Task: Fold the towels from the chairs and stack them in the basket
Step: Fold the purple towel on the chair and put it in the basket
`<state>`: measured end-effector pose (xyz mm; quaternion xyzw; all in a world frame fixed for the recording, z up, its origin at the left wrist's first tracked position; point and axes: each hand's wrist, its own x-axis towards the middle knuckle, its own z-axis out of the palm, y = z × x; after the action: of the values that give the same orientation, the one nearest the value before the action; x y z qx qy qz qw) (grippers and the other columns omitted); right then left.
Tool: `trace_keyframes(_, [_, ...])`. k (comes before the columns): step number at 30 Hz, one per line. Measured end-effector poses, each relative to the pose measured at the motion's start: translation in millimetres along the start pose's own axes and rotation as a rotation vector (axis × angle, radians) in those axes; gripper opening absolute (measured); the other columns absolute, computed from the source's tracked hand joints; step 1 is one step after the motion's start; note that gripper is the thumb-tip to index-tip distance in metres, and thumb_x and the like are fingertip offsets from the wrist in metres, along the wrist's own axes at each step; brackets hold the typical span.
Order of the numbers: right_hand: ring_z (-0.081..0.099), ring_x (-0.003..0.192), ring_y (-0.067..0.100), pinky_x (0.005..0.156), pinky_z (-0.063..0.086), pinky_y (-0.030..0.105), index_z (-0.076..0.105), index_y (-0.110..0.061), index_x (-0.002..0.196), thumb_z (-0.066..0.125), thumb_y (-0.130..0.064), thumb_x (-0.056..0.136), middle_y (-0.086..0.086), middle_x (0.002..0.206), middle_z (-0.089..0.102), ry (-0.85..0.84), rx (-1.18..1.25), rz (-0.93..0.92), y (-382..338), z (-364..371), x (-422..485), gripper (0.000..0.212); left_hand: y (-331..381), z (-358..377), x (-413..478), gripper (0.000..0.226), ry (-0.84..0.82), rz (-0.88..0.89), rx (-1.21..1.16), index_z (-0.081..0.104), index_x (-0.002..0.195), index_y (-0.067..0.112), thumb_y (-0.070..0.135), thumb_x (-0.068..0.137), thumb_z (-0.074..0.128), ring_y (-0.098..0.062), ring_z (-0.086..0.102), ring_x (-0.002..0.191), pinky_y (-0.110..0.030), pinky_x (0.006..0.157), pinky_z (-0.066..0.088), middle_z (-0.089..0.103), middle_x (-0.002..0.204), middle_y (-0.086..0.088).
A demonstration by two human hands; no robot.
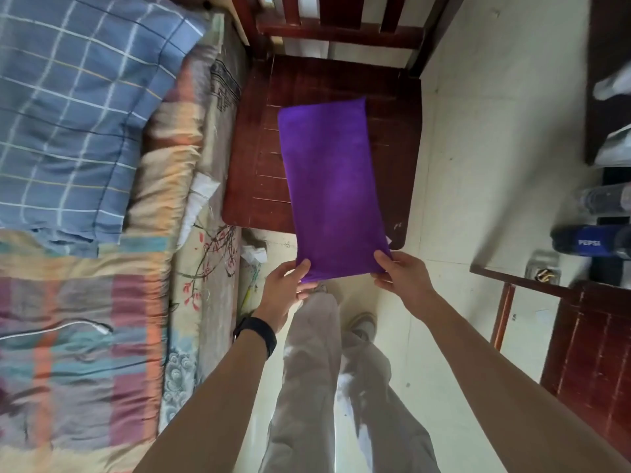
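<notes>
Purple towel: near corners pinched by left hand and right hand. Far end lies beyond the grip, over a wooden chair.

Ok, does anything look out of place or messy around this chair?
A crumpled scrap lies on the floor between bed and chair, and a Pepsi bottle lies on its side at the right. The towel, pinched by the left hand and right hand, looks neat.
</notes>
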<state>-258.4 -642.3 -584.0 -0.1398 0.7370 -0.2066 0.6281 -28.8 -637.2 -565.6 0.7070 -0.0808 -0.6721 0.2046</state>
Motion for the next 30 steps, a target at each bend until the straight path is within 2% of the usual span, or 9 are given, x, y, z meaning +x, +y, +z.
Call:
trace_keyframes(5, [0.072,0.086,0.029,0.087,0.060,0.039,0.071,-0.005,0.095,0.073,-0.020,0.092,0.015,0.097,0.074,-0.023,0.077,0.096,17.7,-5.3,-37.1,0.015,-9.5,-11.7,-24.5,0.013,0.097,-0.004,0.233,0.059,0.096,0.012,0.023,0.094,0.065,-0.019,0.070,0.066,-0.022,0.048,0.040,0.069,0.089,-0.008])
trace_keyframes(9, [0.073,0.082,0.030,0.081,0.061,0.038,0.069,-0.008,0.098,0.080,-0.018,0.086,0.020,0.101,0.074,0.058,0.072,0.160,31.7,-10.1,-69.4,0.019,-18.0,-19.0,-50.8,0.017,0.099,-0.091,0.212,0.054,0.105,0.014,0.017,0.093,0.066,-0.020,0.067,0.057,-0.023,0.043,0.035,0.069,0.089,-0.010])
trace_keyframes(12, [0.072,0.070,0.029,0.070,0.062,0.035,0.057,-0.020,0.101,0.081,-0.024,0.084,0.022,0.094,0.073,0.139,-0.037,0.134,32.7,-7.0,-88.2,0.029,-20.7,-19.0,-69.1,0.026,0.127,-0.025,0.182,0.051,0.111,0.026,0.010,0.092,0.060,-0.023,0.066,0.057,-0.025,0.048,0.038,0.072,0.087,-0.009])
trace_keyframes(15, [0.072,0.066,0.026,0.067,0.062,0.034,0.056,-0.027,0.104,0.072,-0.025,0.091,0.021,0.086,0.073,0.127,-0.070,0.028,13.2,0.9,-93.3,0.020,-11.1,-16.3,-72.6,0.017,0.139,0.042,0.118,0.060,0.107,0.026,0.014,0.095,0.057,-0.022,0.068,0.060,-0.025,0.052,0.040,0.073,0.085,-0.008])
trace_keyframes(19, [0.071,0.065,0.023,0.070,0.061,0.036,0.067,-0.018,0.098,0.064,-0.018,0.097,0.015,0.084,0.073,0.119,-0.012,-0.084,-40.3,10.4,-76.5,0.004,39.3,-16.8,-62.6,0.019,-0.026,0.032,0.049,0.068,0.109,0.021,0.023,0.091,0.064,-0.022,0.069,0.073,-0.023,0.055,0.038,0.074,0.096,-0.001])
trace_keyframes(23, [0.063,0.066,0.018,0.065,0.056,0.027,0.068,-0.009,0.108,0.061,0.005,0.090,0.011,0.081,0.067,0.001,0.117,-0.088,-93.2,14.5,-44.3,0.024,89.2,-24.6,-26.1,0.037,-0.146,0.220,0.353,0.070,0.108,0.017,0.032,0.075,0.078,-0.012,0.070,0.070,-0.027,0.062,0.044,0.077,0.089,0.001])
trace_keyframes(25, [0.063,0.066,0.015,0.066,0.055,0.027,0.069,-0.013,0.109,0.067,-0.005,0.090,0.005,0.077,0.067,0.049,-0.103,-0.163,-107.9,16.5,-20.5,0.021,107.9,-23.6,0.5,0.028,-0.048,0.335,0.506,0.072,0.102,0.018,0.038,0.083,0.075,-0.009,0.068,0.069,-0.027,0.063,0.046,0.074,0.080,0.006])
trace_keyframes(27, [0.061,0.072,0.019,0.070,0.049,0.033,0.066,-0.019,0.097,0.069,-0.031,0.093,0.003,0.080,0.066,0.147,-0.390,-0.271,-120.0,21.9,4.7,0.013,127.4,-19.1,25.0,0.022,0.067,0.421,0.706,0.070,0.093,0.027,0.048,0.088,0.068,-0.010,0.065,0.076,-0.028,0.067,0.045,0.070,0.083,0.008])
trace_keyframes(30, [0.056,0.085,0.023,0.074,0.036,0.028,0.056,-0.021,0.096,0.057,-0.043,0.099,0.002,0.091,0.062,0.202,-0.512,-0.324,-136.0,34.9,38.7,0.022,145.1,-9.5,64.1,0.030,0.053,0.366,0.661,0.062,0.089,0.034,0.063,0.082,0.059,-0.021,0.068,0.089,-0.038,0.082,0.052,0.069,0.091,0.005])
